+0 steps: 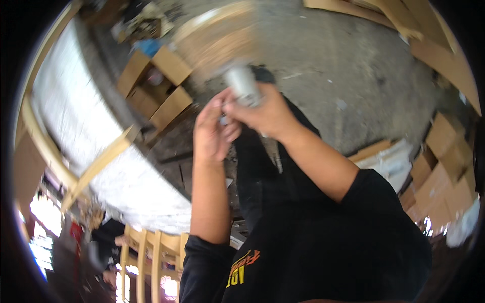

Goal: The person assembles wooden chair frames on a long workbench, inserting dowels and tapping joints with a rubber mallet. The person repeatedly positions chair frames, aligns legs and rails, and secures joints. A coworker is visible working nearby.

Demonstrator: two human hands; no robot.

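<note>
Gripping grey cylinder [242,85] between hands [242,121]

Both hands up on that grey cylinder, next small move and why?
Probably steady it first. The right hand grips the grey cylinder around its lower end; the left hand pinches at its base. The cylinder is motion-blurred, so whatever the fingertips work on cannot be made out.

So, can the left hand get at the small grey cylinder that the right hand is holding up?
Probably yes. The left hand is raised right beside the right hand, its fingers nearly touching it, and nothing stands between them. The grey cylinder sticks out above the right hand, though the picture is blurred there.
</note>
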